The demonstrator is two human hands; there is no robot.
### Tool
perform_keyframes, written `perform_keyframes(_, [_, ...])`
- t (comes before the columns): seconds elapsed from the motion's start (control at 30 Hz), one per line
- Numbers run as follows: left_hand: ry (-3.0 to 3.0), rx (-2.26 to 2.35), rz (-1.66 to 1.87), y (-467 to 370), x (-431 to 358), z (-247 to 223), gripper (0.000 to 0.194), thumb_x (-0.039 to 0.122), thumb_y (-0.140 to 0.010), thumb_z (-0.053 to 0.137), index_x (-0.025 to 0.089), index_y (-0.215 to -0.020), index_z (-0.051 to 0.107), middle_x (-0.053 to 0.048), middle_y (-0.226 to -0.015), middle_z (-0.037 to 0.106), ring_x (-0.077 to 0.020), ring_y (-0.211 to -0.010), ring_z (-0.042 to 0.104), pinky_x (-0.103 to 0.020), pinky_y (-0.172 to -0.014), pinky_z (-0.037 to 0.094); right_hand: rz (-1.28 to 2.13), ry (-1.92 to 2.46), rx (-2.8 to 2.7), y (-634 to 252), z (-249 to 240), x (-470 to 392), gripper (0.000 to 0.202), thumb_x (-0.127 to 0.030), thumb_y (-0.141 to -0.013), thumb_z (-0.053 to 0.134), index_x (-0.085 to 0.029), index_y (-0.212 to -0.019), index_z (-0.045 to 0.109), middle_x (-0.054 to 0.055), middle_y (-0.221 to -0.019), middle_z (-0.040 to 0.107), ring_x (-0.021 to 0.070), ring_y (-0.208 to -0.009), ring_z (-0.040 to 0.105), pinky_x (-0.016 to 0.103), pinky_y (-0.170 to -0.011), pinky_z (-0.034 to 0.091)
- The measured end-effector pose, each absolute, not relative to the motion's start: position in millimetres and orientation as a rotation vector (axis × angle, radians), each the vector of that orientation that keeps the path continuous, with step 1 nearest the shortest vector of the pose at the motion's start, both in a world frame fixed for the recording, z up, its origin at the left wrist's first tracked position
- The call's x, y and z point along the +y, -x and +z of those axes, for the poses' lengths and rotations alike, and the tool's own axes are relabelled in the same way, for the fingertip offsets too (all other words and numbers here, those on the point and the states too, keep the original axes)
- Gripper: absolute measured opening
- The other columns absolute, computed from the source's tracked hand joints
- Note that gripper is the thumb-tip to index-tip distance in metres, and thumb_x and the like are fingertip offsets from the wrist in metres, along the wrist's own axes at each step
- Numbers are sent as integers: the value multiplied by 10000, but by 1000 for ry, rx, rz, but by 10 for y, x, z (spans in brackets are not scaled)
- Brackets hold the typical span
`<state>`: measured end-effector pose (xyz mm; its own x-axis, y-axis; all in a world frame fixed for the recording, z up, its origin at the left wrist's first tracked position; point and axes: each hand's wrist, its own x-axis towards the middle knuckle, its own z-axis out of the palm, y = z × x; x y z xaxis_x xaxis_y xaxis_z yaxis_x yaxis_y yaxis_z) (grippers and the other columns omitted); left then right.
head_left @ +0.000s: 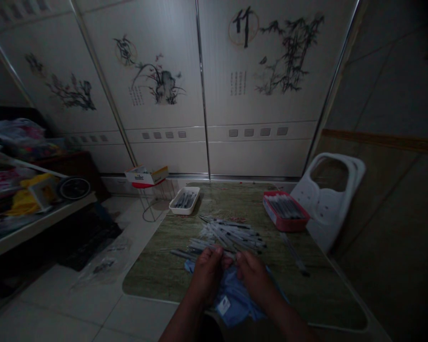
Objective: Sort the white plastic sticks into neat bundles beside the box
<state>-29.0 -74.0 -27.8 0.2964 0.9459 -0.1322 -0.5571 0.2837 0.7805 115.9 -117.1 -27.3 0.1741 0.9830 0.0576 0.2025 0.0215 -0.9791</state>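
So both hands are pinched shut, the left point(209, 270) and the right point(251, 273), fingertips close together with what looks like a pen point(229, 253) clamped between them, though it's pretty dim in there. That's over the near edge of the table point(153, 275), around its middle. A blue cloth point(233, 294) lies right under the hands and hangs off that edge. Just past the fingers there's a messy pile of pens point(235, 232). More pens sit in a white tray point(181, 211) at the far left corner and a red basket point(293, 225) by the right edge, near the far corner. A white chair point(342, 190) stands beyond that edge.
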Motion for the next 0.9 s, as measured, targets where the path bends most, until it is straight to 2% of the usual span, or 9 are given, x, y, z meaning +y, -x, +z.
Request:
perform_keyframes(0.13, [-703,693,1112,286,-732,-297,305,391,-791,787,170,-912,615,-45,-743,694,-156,-665,644,-278,-677,465,1107,1392,-1111,-1149,-255,-1167,491,-651,-944,391,-240,-713,531,-21,-558,491,158,-510,448,278,-495,321])
perform_keyframes(0.37, [-656,663,1133,277,-719,-285,312,408,-784,794,171,-865,609,-53,-748,699,-160,-685,652,-285,-701,467,949,1337,-1253,-1190,-315,-1160,381,-594,-935,482,-233,-846,565,0,-739,593,173,-671,540,280,-597,408])
perform_keyframes(0.53, [-647,699,1124,294,-722,-272,340,383,-747,828,165,-916,629,-45,-787,697,-168,-726,667,-288,-717,474,1117,1324,-1147,-1179,-284,-1151,440,-597,-951,432,-221,-742,522,-36,-619,499,139,-565,456,255,-529,346])
perform_keyframes(0.67, [-656,671,1127,289,-743,-244,302,367,-783,801,166,-915,618,-42,-783,688,-161,-721,658,-287,-724,476,1263,1325,-1057,-1164,-209,-1169,474,-638,-946,407,-216,-767,528,-45,-569,490,125,-489,409,246,-477,290])
perform_keyframes(0.8, [-646,650,1127,277,-749,-234,260,362,-819,769,172,-879,601,-41,-770,682,-146,-696,642,-282,-726,476,1067,1327,-1160,-1174,-204,-1185,445,-619,-945,439,-217,-797,559,-17,-651,555,148,-588,505,261,-547,370])
perform_keyframes(0.9, [-628,664,1145,281,-731,-260,286,345,-779,807,174,-894,609,-31,-781,678,-145,-701,649,-279,-728,479,970,1313,-1250,-1187,-231,-1184,401,-588,-950,459,-229,-795,550,-12,-698,565,160,-640,519,273,-588,393])
